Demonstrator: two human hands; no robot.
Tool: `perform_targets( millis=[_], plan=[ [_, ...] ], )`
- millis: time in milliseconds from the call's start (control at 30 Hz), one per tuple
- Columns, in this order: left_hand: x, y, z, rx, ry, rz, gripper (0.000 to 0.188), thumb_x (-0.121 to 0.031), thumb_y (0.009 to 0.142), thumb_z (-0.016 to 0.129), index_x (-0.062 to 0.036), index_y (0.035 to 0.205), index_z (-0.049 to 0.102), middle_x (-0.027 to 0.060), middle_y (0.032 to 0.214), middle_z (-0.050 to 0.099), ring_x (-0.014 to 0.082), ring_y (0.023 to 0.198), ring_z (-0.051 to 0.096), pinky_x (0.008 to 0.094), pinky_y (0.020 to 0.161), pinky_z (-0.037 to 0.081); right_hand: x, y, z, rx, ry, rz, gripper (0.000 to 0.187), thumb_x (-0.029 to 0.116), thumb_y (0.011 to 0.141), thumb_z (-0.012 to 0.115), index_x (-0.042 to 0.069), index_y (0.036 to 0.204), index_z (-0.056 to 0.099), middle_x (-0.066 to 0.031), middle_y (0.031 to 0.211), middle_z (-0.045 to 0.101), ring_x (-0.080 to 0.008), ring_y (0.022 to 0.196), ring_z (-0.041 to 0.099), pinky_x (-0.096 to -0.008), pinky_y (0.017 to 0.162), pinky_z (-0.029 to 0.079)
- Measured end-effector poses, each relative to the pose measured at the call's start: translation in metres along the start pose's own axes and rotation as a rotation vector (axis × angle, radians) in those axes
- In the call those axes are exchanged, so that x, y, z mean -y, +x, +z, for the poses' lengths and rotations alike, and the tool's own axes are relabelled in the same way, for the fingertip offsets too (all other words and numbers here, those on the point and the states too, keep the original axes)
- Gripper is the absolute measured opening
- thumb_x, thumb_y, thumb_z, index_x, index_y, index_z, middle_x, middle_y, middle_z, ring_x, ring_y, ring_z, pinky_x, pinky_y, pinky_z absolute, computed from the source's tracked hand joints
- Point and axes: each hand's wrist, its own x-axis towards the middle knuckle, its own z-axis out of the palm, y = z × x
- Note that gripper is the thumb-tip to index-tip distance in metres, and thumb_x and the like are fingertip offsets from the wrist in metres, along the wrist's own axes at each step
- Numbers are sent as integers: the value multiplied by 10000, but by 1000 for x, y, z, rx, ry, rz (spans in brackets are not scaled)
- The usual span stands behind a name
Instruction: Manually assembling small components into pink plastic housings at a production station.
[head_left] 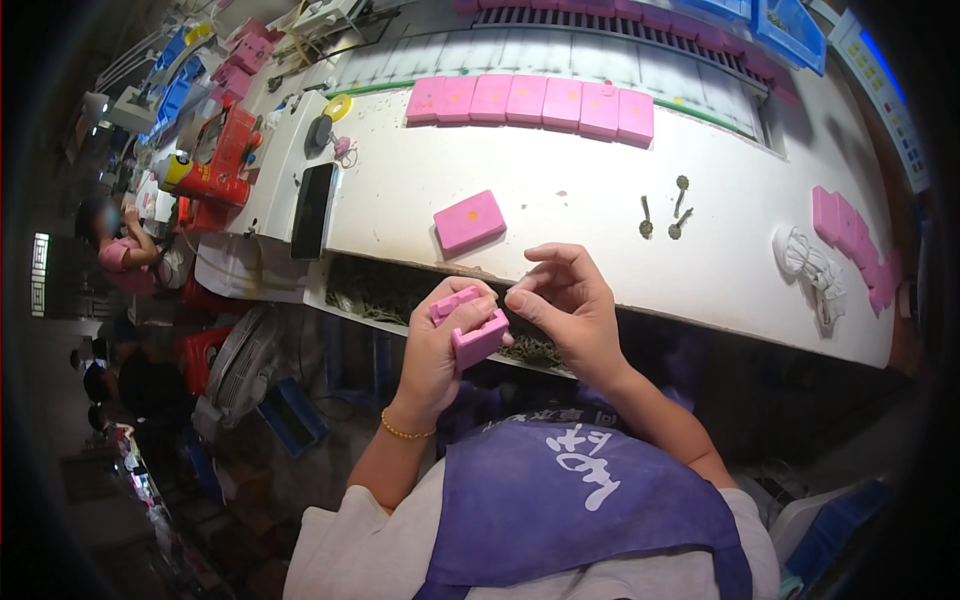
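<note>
A long white workbench [600,200] fills the upper half of my view, curving with the lens, and below its front edge an open shelf [390,295] holds a tangle of what looks like small dark metal parts, though the shadow there keeps me from being sure. My purple apron [570,500] covers my lap at the bottom. To the left, beyond a black phone [313,210] lying flat on the bench, the room is a crowded workshop with red and blue boxes and another person seated far off. A row of pink cases [530,100] lines the back of the bench, a second stack [850,235] sits at the right edge beside a white bundled cord [808,262], and one closed pink case [469,220] lies alone near the front. Three small dark screws or pins [665,212] rest mid-bench. In front of my chest, below the bench edge, my left hand [435,355] grips a small pink hinged case [468,322], open, fingers wrapped around it and clamped on its lower half. My right hand [565,300] is just beside it, thumb and forefinger pinched together at the case's edge. The case looks like light, rigid plastic, smooth and a little slippery, so I judge it best held by its flat sides, away from the hinge.
</note>
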Motion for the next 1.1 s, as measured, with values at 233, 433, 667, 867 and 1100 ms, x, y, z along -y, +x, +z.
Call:
perform_targets(
  millis=[233,433,667,867,1100],
  plan=[
    [0,-1,6,-59,62,34,154,-101,884,623,-13,992,557,79,805,633,164,682,662,270,650,556,8,3,-2,0,205,230,444,30,897,681,2,1277,455,-86,933,653,-133,890,637,-283,825,512],
    [-2,-3,3,4,96,24,144,-83,885,661,-1,979,587,80,827,649,160,714,673,256,662,565,9,6,-7,64,337,367,520,35,883,698,-17,1318,418,-81,897,644,-139,857,643,-288,802,523],
    [-1,-6,-3,14,151,47,136,-72,874,719,-6,982,670,23,869,668,64,786,630,208,714,523,12,7,-7,86,411,435,562,36,868,714,-35,1330,401,-69,868,635,-144,851,648,-282,802,521],
    [-2,-7,-2,1,187,55,134,-74,870,727,-3,974,685,28,865,676,66,784,635,202,703,521,13,8,-8,109,410,460,565,44,864,718,-31,1332,411,-50,860,634,-124,856,637,-267,830,494],
    [-1,-7,-4,-9,252,58,156,-67,855,720,21,968,657,70,834,677,125,737,659,230,677,526,14,10,-12,157,420,493,612,35,847,715,-42,1362,394,-29,829,621,-117,842,629,-266,841,478]
  ],
)
